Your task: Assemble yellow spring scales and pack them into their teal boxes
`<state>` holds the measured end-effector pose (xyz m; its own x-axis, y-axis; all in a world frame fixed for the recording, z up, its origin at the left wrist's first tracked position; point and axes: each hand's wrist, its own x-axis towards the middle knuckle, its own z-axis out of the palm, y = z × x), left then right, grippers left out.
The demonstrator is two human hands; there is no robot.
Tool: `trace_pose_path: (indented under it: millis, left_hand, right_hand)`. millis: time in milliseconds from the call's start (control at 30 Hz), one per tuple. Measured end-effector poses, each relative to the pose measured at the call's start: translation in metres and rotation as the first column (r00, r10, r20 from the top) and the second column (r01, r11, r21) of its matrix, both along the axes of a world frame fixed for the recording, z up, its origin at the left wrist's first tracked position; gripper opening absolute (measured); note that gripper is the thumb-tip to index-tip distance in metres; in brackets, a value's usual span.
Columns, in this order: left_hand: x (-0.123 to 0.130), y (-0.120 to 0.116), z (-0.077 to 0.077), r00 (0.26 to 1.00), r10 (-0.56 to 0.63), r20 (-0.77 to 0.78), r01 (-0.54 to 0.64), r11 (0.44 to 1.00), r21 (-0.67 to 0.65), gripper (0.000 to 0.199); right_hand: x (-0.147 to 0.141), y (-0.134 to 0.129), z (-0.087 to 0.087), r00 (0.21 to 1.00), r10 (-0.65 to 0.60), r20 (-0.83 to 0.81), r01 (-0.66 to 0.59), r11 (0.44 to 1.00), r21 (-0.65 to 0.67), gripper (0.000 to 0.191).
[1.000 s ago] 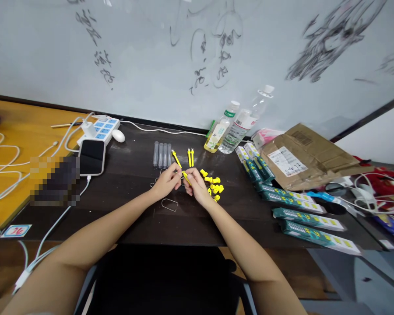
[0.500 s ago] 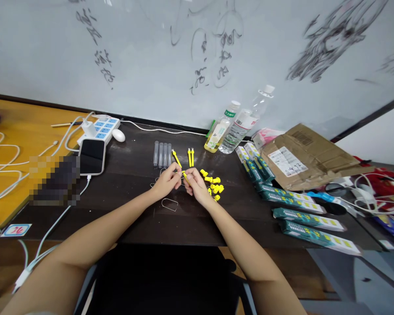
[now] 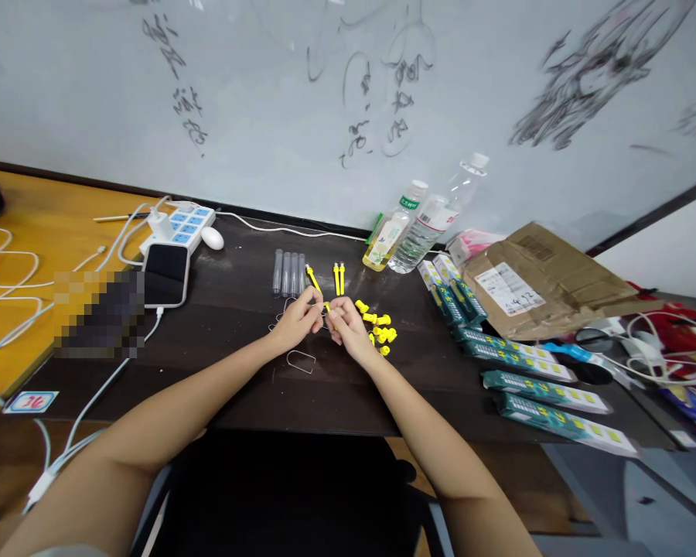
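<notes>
In the head view, the left hand (image 3: 295, 323) and the right hand (image 3: 349, 329) meet fingertip to fingertip just above the dark table (image 3: 348, 402); a small yellow piece (image 3: 327, 307) lies between them, pinched in the curled fingers of the right hand and partly hidden by them; the left hand's thumb and forefinger close in on its near side, though I cannot tell whether they grip it; just beyond the hands lie a single yellow stick (image 3: 314, 278), tilted, and a pair of yellow sticks (image 3: 339, 278) side by side; left of these, beyond the left hand, is a row of clear tubes (image 3: 290, 274); a loose group of yellow caps (image 3: 383, 319) sits just right of the right hand; a bent wire (image 3: 300, 367) lies nearer the body, below the left hand; farther off, beyond and right of the hands, two bottles stand together, a green-labelled bottle (image 3: 390, 238) and a clear bottle (image 3: 422, 236); well to the right are green-and-white boxes (image 3: 548, 424) and a brown package (image 3: 533, 271); well to the left are a phone (image 3: 166, 275) and a power strip (image 3: 189, 227)
</notes>
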<state>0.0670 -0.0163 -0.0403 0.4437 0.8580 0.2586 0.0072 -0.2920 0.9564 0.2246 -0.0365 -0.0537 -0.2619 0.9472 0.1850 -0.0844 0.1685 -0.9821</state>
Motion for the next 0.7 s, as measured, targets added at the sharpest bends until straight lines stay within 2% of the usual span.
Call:
trace_pose_path:
  millis: [233,400,533,700]
  left_hand:
    - [0.003,0.007,-0.007,0.974,-0.127,0.189,0.158,0.974,-0.163,0.026]
    - [0.005,0.008,-0.008,0.957,-0.148,0.250,0.199,0.961,-0.193,0.030]
    - [0.002,0.008,-0.006,0.967,-0.156,0.200,0.186,0.972,-0.143,0.028]
    - [-0.007,0.005,0.003,0.994,-0.105,-0.014,0.106,0.993,0.055,0.021]
  right_hand:
    - [-0.001,-0.001,0.003,1.000,-0.004,0.009,0.004,1.000,0.021,0.030]
    - [-0.002,-0.002,0.005,0.999,-0.035,0.008,0.035,0.999,0.030,0.032]
    - [0.000,-0.003,0.008,1.000,-0.014,-0.018,0.014,1.000,0.020,0.033]
    - [0.002,-0.002,0.008,1.000,0.005,-0.023,-0.004,1.000,0.018,0.032]
